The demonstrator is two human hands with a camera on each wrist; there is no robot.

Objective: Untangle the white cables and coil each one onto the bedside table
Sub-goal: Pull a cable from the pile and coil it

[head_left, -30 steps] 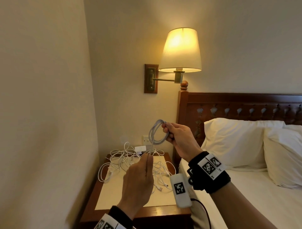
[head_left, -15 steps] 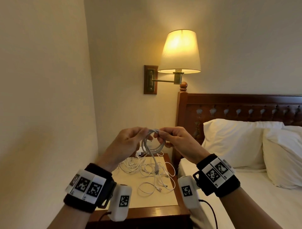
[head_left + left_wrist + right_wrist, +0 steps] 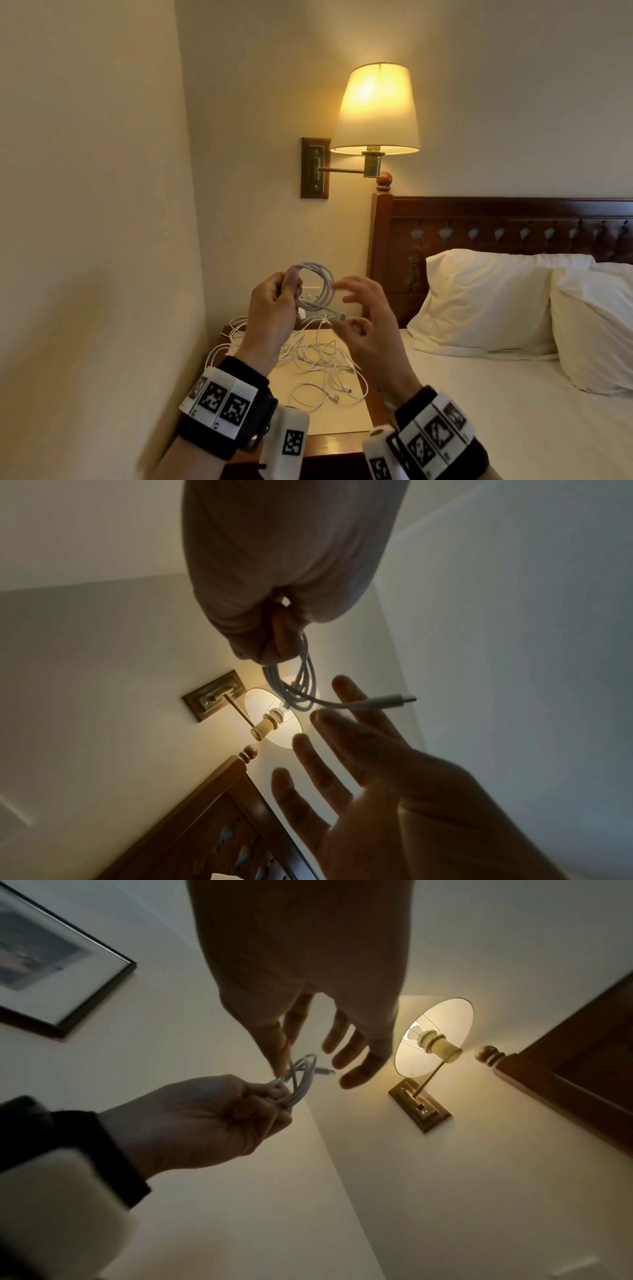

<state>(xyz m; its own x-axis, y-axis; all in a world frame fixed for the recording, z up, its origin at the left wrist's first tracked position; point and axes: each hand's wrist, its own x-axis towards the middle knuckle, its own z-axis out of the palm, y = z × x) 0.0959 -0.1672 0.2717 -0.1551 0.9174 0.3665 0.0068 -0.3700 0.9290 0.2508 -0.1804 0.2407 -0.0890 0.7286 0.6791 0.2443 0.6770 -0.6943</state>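
White coiled cable (image 3: 313,287) – pinched at its rim by left hand (image 3: 274,308), held above bedside table (image 3: 337,442) | plug end (image 3: 394,699) juts free | right hand (image 3: 368,318) – fingers spread, grasping nothing, just beside coil | loose white cables (image 3: 318,363) – tangled on tabletop

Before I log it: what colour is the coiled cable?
White; the coiled cable shows best in the head view.
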